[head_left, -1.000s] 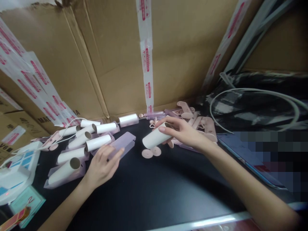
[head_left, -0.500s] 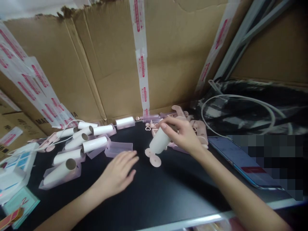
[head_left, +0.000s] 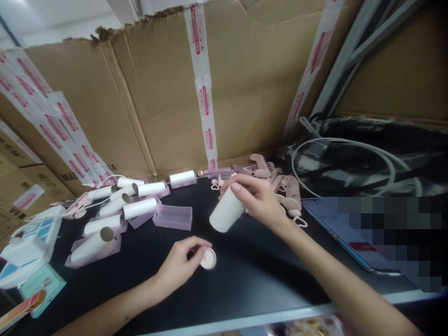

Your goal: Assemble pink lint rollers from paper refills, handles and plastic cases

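My right hand (head_left: 261,200) grips a white paper roll (head_left: 226,212), tilted with one end pointing down-left, above the black table (head_left: 245,275). My left hand (head_left: 182,265) pinches a small round pink cap (head_left: 209,258) just over the table, a little below and left of the roll. A clear pink tray-like cover (head_left: 173,217) lies empty on the table to the left of the roll.
Several white rolls (head_left: 122,210) in pink covers lie at the left. A heap of pink plastic handles (head_left: 280,179) sits behind my right hand. Taped cardboard (head_left: 175,102) walls the back. A phone (head_left: 346,238), white cable (head_left: 350,154) and power strip (head_left: 24,242) flank the table.
My left hand left the clear pink cover, moved right and picked up a round pink cap. My right hand tipped the roll from lying sideways to pointing down-left.
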Demonstrator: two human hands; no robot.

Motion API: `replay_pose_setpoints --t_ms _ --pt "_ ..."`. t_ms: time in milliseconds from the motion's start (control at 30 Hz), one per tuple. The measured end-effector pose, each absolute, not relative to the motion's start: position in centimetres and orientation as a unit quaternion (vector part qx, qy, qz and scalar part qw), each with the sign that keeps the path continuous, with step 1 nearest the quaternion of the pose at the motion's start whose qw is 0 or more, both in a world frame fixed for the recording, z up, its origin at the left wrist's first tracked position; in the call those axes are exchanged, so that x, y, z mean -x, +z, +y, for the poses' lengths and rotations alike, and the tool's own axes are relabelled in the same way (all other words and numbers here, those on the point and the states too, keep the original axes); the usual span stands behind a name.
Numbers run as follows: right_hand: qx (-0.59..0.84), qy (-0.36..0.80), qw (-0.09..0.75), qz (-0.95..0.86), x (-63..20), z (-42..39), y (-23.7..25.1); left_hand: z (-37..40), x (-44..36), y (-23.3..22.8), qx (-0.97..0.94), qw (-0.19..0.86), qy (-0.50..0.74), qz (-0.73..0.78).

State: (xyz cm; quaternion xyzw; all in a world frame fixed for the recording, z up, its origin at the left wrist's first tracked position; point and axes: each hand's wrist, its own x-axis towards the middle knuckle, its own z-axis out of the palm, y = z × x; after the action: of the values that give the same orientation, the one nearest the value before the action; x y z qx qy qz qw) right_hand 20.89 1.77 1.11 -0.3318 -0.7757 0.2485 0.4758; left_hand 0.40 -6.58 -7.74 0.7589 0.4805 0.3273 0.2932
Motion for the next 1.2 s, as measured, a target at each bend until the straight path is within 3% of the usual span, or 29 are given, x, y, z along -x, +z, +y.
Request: replay_pose_setpoints --t_ms 167,367,767,1033,1200 --pt "0.250 0.274 0.432 -0.822 -19.5 0.2 0.1 -6.4 0.7 -8.2 -0.765 0.254 0.332 0.489" --pt "0.234 0.213 0.354 -0.880 -17.7 -0.8 -1.4 -6.2 2.2 -8.2 -0.762 0.373 0.327 0.415" --pt "0.228 0.167 0.288 -0.915 -16.6 -1.8 -2.5 -6.2 1.7 -7.9 -0.796 0.302 0.254 0.459" --pt "0.237 0.219 0.280 -0.904 -16.0 -1.4 -2.8 -6.2 1.7 -8.1 -0.752 0.355 0.286 0.477" --pt "0.243 0.325 0.288 -0.868 -17.2 0.4 -2.3 -6.2 1.7 -8.3 -0.743 0.358 0.291 0.484"
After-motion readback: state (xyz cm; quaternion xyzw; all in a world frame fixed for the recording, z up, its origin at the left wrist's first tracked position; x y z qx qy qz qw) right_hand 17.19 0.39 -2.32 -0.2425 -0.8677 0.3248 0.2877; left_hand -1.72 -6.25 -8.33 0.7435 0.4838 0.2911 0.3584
